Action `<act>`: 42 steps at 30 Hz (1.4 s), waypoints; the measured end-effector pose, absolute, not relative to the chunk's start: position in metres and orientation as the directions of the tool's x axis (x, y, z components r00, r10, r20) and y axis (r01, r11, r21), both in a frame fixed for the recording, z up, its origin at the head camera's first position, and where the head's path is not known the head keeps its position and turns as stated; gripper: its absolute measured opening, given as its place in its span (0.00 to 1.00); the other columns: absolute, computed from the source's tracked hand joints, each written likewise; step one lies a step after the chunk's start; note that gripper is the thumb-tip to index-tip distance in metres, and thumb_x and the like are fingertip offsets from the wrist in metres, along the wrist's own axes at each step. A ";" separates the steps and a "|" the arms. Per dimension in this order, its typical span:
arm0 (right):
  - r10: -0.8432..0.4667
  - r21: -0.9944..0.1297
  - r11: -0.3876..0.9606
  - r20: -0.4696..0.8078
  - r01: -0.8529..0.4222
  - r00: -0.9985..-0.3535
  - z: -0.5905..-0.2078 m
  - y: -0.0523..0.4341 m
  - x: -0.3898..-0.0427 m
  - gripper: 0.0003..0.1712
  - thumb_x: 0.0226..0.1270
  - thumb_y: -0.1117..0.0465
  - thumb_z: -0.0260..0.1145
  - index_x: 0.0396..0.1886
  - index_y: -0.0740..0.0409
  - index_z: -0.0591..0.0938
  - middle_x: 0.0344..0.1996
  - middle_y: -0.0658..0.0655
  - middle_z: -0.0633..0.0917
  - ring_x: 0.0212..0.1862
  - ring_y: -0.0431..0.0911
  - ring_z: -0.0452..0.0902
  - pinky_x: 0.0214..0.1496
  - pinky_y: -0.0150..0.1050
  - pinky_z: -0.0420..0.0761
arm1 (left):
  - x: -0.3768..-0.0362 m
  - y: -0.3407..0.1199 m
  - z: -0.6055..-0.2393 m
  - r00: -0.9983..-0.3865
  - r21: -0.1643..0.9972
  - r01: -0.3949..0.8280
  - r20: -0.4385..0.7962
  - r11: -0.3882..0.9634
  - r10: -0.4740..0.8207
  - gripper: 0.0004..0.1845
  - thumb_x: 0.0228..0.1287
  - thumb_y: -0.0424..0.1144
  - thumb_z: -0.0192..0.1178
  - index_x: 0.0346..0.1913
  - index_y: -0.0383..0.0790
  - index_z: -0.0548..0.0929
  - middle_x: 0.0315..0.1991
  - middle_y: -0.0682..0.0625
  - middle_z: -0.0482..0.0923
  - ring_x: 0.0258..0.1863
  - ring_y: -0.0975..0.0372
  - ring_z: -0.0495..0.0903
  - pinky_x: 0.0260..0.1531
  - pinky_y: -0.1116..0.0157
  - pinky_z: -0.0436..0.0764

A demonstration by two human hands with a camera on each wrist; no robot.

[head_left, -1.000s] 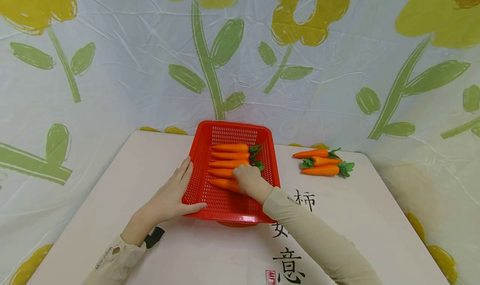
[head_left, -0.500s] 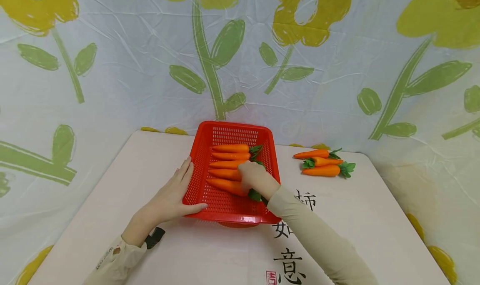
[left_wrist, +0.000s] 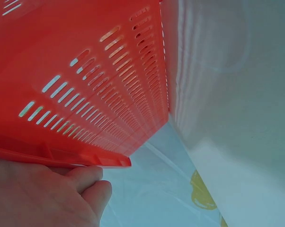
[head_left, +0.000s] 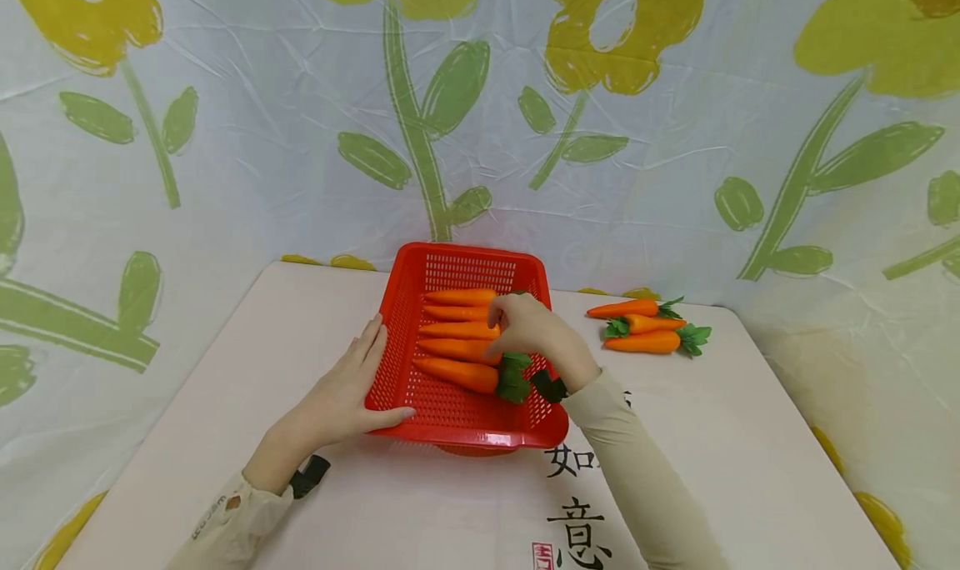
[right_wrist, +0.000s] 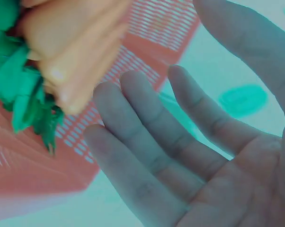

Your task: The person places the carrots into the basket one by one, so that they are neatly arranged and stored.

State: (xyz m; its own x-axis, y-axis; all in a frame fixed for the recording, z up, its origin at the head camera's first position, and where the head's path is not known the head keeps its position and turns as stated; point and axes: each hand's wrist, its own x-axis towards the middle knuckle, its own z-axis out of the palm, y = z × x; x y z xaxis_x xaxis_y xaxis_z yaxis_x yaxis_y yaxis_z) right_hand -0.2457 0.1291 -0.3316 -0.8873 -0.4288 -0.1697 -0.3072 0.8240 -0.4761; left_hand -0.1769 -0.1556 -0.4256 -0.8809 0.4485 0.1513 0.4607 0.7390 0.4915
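Several orange carrots with green tops lie in a row in the red basket (head_left: 480,432). The nearest carrot (head_left: 456,373) has its leaves (head_left: 513,378) toward the basket's right side. Over the carrots' leafy ends hovers my right hand (head_left: 534,332), fingers parted and loosely bent; the right wrist view shows the palm and fingers (right_wrist: 147,137) with nothing in them. My left hand (head_left: 341,391) rests at the basket's near left corner, fingers straight along the left rim and thumb over the front rim. In the left wrist view its fingertips (left_wrist: 93,182) touch the rim's underside.
Three more carrots (head_left: 645,342) lie on the white table (head_left: 420,512) right of the basket, leaves pointing different ways. Black brush characters (head_left: 577,520) mark the table's surface. A flower-print cloth (head_left: 300,137) hangs behind and at the sides.
My right hand has let go of the nearest carrot, whose leaves now show, and has lifted back and to the right with its fingers parted. My left hand has stayed in place.
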 end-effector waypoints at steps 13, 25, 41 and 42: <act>-0.412 -0.665 0.641 0.122 -0.383 -0.903 -0.316 0.179 -0.226 0.16 0.63 0.57 0.73 0.44 0.60 0.80 0.38 0.57 0.83 0.41 0.51 0.79 0.49 0.47 0.80 | -0.176 -0.156 -0.426 -0.885 0.496 0.453 0.148 0.741 0.442 0.68 0.52 0.73 0.63 0.78 0.30 0.40 0.80 0.42 0.32 0.78 0.47 0.42 0.72 0.46 0.55; -0.218 -0.593 0.532 0.594 -0.605 -0.774 -0.334 0.243 -0.237 0.17 0.64 0.73 0.68 0.52 0.68 0.81 0.49 0.63 0.83 0.53 0.54 0.77 0.65 0.39 0.74 | -0.177 -0.156 -0.424 -0.884 0.486 0.454 0.142 0.747 0.445 0.68 0.52 0.73 0.63 0.79 0.31 0.40 0.80 0.43 0.32 0.78 0.49 0.42 0.73 0.47 0.54; -0.079 -0.484 0.672 0.706 -0.561 -0.704 -0.377 0.346 -0.282 0.12 0.62 0.79 0.61 0.46 0.75 0.80 0.41 0.68 0.82 0.44 0.56 0.75 0.59 0.21 0.68 | -0.179 -0.157 -0.427 -0.887 0.490 0.450 0.143 0.747 0.440 0.69 0.51 0.74 0.62 0.79 0.31 0.40 0.80 0.43 0.32 0.78 0.49 0.43 0.72 0.47 0.55; -0.089 -0.474 0.681 0.703 -0.558 -0.706 -0.379 0.351 -0.283 0.12 0.61 0.79 0.61 0.45 0.75 0.80 0.40 0.68 0.82 0.43 0.57 0.75 0.58 0.20 0.67 | -0.179 -0.157 -0.427 -0.886 0.489 0.451 0.145 0.747 0.441 0.69 0.51 0.74 0.62 0.79 0.31 0.40 0.80 0.43 0.32 0.78 0.49 0.43 0.72 0.47 0.54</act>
State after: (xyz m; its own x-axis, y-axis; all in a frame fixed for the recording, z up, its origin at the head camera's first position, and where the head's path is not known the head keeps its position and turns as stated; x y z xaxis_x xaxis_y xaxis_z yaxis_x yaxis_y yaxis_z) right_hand -0.2834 0.3513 -0.3792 -0.7059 -0.0894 0.7026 -0.5582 0.6808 -0.4743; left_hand -0.1788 -0.1570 -0.4269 -0.8858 0.4410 0.1445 0.4514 0.7466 0.4888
